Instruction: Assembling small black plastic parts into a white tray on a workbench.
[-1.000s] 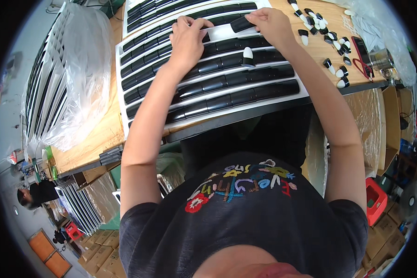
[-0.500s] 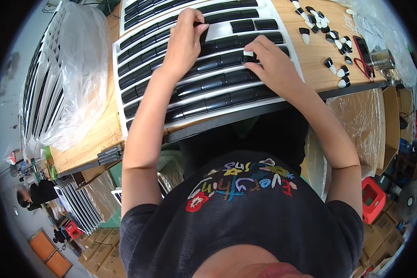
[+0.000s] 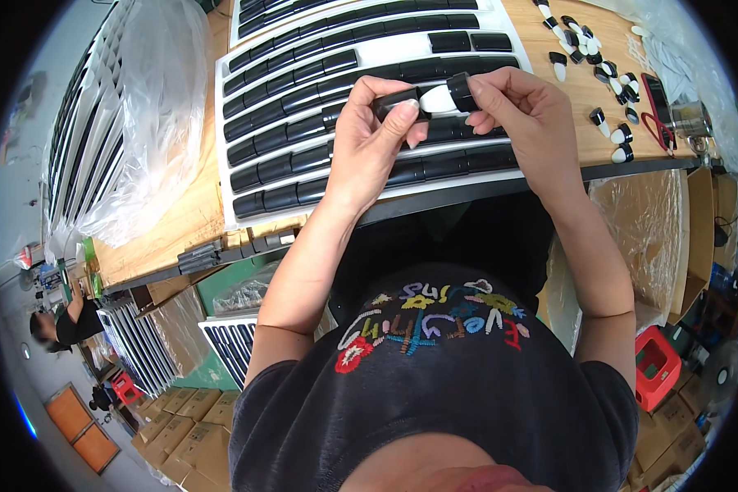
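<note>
My left hand (image 3: 367,135) pinches a glossy black tube-shaped piece (image 3: 383,107) above the white tray (image 3: 394,54). In my right hand (image 3: 526,105) is a small piece with a black cap (image 3: 462,92) and a rounded white tip (image 3: 437,100). The white tip points left and meets the black piece's end; I cannot tell whether it goes inside. Rows of similar black pieces (image 3: 295,168) lie in the tray beneath. One row has a gap between its left part and two black pieces (image 3: 471,41) at its right.
Loose white-tipped black caps (image 3: 599,121) lie scattered on the wooden table (image 3: 172,193) at right, near red-handled scissors (image 3: 658,131), a phone (image 3: 656,94) and a metal cup (image 3: 691,119). Plastic-wrapped trays (image 3: 131,139) lean at left. Another person (image 3: 66,324) is far left.
My left hand has lifted a black piece out of the row and moved right and nearer. My right hand has risen with the white-tipped cap, bringing both pieces together.
</note>
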The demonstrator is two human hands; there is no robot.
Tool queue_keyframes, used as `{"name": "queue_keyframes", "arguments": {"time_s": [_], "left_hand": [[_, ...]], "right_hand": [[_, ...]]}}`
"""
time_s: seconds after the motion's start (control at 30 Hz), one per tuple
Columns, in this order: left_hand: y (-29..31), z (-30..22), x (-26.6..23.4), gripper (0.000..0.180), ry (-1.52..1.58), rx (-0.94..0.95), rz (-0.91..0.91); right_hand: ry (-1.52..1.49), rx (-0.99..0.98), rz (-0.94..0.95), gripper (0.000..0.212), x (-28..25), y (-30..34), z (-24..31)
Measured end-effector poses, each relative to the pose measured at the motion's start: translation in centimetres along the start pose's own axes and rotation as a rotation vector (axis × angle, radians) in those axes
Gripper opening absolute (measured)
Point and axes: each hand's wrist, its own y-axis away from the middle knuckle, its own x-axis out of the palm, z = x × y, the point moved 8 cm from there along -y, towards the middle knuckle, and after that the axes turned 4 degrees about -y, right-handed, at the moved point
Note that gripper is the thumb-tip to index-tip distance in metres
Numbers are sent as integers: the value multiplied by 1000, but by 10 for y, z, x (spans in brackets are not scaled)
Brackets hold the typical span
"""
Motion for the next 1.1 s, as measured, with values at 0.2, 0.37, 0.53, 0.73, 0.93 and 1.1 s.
{"name": "queue_keyframes", "arguments": {"time_s": [0.2,0.37,0.53,0.73,0.93,1.1], "left_hand": [[4,4,16,18,209,-7,86],[11,5,27,16,311,-76,109],[22,3,49,15,243,-154,114],[49,3,49,15,56,-236,110],[24,34,17,14,139,-293,-63],[-31,13,-30,20,41,-194,-125]], "right_hand": [[228,-66,61,17,11,7,-4],[307,-173,40,38,6,-7,18],[15,13,221,54,42,-19,-5],[-109,115,298,54,59,6,-14],[85,-8,38,49,39,-23,-48],[174,-190,6,23,43,-38,-28]]}}
